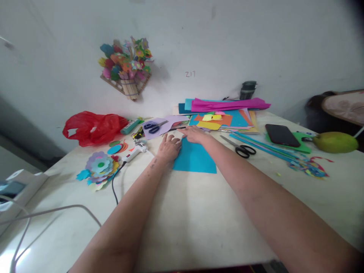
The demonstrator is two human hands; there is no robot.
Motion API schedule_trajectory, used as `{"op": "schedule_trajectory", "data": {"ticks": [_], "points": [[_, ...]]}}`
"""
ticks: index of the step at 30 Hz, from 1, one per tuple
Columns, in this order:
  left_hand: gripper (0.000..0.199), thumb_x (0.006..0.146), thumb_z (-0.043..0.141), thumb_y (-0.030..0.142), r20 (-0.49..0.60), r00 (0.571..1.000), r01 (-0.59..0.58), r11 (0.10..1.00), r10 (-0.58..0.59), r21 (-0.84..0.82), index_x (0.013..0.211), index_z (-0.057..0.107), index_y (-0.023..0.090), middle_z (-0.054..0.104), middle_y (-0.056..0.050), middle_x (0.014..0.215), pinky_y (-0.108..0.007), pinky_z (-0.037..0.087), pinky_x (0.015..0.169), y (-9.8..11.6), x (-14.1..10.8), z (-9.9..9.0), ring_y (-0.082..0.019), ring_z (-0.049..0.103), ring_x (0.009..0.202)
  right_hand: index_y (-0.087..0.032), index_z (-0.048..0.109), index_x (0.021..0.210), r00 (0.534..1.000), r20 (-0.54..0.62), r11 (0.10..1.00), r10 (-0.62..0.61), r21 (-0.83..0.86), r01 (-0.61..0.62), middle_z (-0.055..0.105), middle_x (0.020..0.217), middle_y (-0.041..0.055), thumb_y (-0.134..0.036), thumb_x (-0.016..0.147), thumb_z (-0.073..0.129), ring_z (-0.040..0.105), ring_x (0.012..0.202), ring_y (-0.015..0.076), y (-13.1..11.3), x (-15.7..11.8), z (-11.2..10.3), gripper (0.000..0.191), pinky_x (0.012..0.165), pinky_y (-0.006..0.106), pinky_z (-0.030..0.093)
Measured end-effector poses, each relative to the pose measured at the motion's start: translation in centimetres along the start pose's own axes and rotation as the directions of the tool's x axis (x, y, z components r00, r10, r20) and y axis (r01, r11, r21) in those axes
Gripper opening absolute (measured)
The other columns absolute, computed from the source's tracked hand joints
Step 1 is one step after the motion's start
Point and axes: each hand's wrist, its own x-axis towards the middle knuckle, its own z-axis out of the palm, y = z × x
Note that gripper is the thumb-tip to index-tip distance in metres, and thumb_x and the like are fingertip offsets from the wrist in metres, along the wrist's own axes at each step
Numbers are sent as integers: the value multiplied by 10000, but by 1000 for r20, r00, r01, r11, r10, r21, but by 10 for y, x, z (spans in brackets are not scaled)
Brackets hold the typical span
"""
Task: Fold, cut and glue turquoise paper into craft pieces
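Observation:
A sheet of blue paper [196, 159] lies on the table before me. My left hand [170, 147] rests at its left edge, palm down with the fingers spread. At the sheet's far left corner, my right hand [195, 134] lies over the paper with its fingers stretched to the left. A small white piece [178, 134] shows between the two hands; its kind is unclear. Left of my left hand is a white glue gun [132, 153] with a black cord. Black-handled scissors [241, 149] lie to the right of my right forearm.
Paper flowers [99, 167], a red plastic bag [91, 127] and blue-handled scissors [153, 127] are on the left. Stacked coloured sheets [239, 119] lie at the back. On the right are paper strips [264, 146], a phone [281, 135] and a green-yellow fruit [335, 142].

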Motion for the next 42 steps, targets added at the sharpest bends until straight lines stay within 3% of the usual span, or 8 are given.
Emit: {"op": "schedule_trajectory", "data": {"ticks": [10,18,24,29,34,42], "points": [[358,889,347,305,41,999,7,1000,-6,-16,1125,612,265,578,11,1234,-515,139,1080,1,0,-1,-261,377,1227,-248,318,1402,998,-44,998,44,44,-42,542,1266,61,-106,808,363,439,1181,245,1,-1,-3,613,910,361,335],[409,891,317,340,113,993,33,999,-32,-9,1222,546,269,496,6,1329,-519,95,1088,-2,2,0,-279,297,1289,-216,312,1408,999,8,999,46,-24,-46,502,1304,113,-133,824,356,413,1217,260,1,3,0,591,925,381,329],[451,895,280,397,260,959,116,993,-110,-7,1308,449,330,370,24,1422,-533,46,1085,-5,4,-3,-284,158,1356,-227,326,1402,993,59,993,106,51,-109,471,1341,83,-154,840,344,415,1224,260,-1,7,-4,568,956,392,327],[502,891,224,468,344,926,175,984,-157,-21,1368,335,360,240,23,1482,-563,-11,1066,-9,-3,1,-309,26,1373,-228,332,1399,989,13,973,148,179,-148,488,1331,45,-144,811,368,408,1234,228,0,7,2,595,998,356,316],[547,868,226,518,430,882,222,975,-190,-23,1398,228,384,114,47,1511,-586,-33,1050,-10,-12,0,-303,-99,1363,-210,335,1397,992,13,979,127,160,-127,374,1416,56,-165,762,451,296,1308,250,-5,-10,-1,648,1051,380,245],[621,837,245,578,481,842,304,951,-243,-52,1415,187,357,99,16,1513,-619,-32,1028,-4,-29,-16,-318,-115,1354,-214,373,1377,995,35,982,94,163,-98,265,1472,34,-290,795,480,179,1354,249,-25,-40,-7,596,1080,380,190]]}}
